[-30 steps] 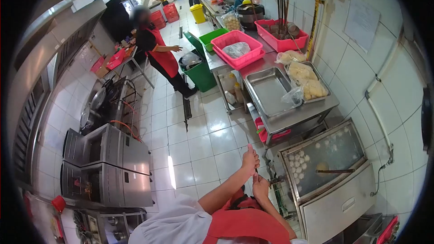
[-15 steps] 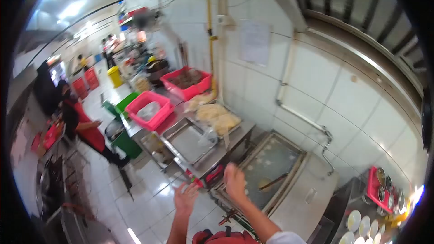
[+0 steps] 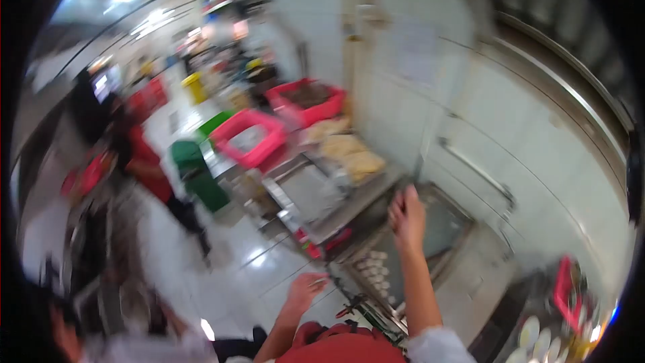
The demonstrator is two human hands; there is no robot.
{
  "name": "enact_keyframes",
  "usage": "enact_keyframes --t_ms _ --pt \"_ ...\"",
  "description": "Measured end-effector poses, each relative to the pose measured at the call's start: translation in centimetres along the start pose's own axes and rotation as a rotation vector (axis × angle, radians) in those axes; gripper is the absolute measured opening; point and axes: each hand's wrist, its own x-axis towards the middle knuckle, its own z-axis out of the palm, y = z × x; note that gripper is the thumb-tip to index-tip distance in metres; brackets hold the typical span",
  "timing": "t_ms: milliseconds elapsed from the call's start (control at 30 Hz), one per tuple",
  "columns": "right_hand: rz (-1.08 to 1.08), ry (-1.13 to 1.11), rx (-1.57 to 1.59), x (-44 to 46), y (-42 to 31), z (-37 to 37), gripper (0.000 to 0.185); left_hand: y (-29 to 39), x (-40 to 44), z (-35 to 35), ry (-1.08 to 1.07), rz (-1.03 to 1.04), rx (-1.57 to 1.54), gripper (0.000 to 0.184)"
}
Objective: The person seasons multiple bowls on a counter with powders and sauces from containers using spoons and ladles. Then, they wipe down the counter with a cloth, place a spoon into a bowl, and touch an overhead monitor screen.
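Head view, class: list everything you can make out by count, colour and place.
Tubs: two, pink, on counter
Tray: one, silver, on counter
Packets: several, pale yellow, beside tray
Vat: one, grey, beside counter
Balls: several, white, in vat
Bins: two, green and yellow, floor
Crates: count unclear, red, back
Dishes: several, white, lower right
People: at least two, red and white clothing, left
Rest: too blurred
Left hand: one, bare, above floor
Right hand: one, bare, above vat

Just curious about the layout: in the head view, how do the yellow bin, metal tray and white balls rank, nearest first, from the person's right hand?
1. White balls, just below and left of the right hand.
2. Metal tray, farther left.
3. Yellow bin, far back on the left.
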Motion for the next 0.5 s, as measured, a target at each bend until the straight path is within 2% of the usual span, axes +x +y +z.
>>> enact_keyframes --t_ms 67,100,133,167,200,233,267,300,333,367,400,433,500 --pt "0.070 -0.103 -0.216 -5.6 7.2 -4.1 0.041 -1.0 -0.2 0.5 -0.090 -0.067 -0.019 0.029" --pt "0.208 -0.005 -0.375 -9.3 9.2 -4.5 0.044 -1.3 -0.2 1.6 -0.033 -0.072 0.059 0.025" --pt "0.311 0.054 -0.433 -13.2 11.6 -6.2 0.038 -2.1 -0.4 2.8 0.019 -0.106 0.135 0.021" --pt "0.386 0.110 -0.438 -17.3 12.5 -7.5 0.021 -2.8 -0.2 3.6 0.019 -0.156 0.235 0.021" --pt "0.328 0.026 -0.543 -20.0 11.4 -8.7 0.015 -3.5 0.7 4.5 0.010 -0.209 0.341 0.022" --pt "0.255 0.122 -0.635 -21.9 12.7 -13.7 0.011 -4.9 2.3 5.5 0.032 -0.197 0.325 0.022" --pt "0.181 0.224 -0.722 -22.8 13.7 -17.7 0.014 -6.8 4.3 6.2 -0.121 -0.146 0.506 0.029" --pt "0.230 0.357 -0.779 -22.5 9.3 -15.4 0.028 -8.4 6.1 7.3 -0.280 -0.099 0.692 0.036" --pt "0.275 0.494 -0.836 -21.9 3.4 -11.9 0.043 -9.0 7.4 10.1 -0.402 0.059 0.924 0.051" --pt "0.192 0.650 -0.709 -21.0 1.2 -11.4 0.040 -11.6 9.7 11.8 -0.556 0.207 0.941 0.065" --pt "0.025 0.671 -0.801 -20.0 0.3 -13.5 0.037 -11.1 10.4 15.2 -0.704 0.273 1.034 0.070" --pt "-0.149 0.692 -0.889 -19.7 -0.4 -15.4 0.034 -11.5 10.8 18.3 -0.758 0.219 1.066 0.071" --pt "-0.210 0.758 -0.894 -20.6 -2.9 -16.0 0.031 -12.4 11.2 22.5 -0.865 0.200 1.127 0.071"
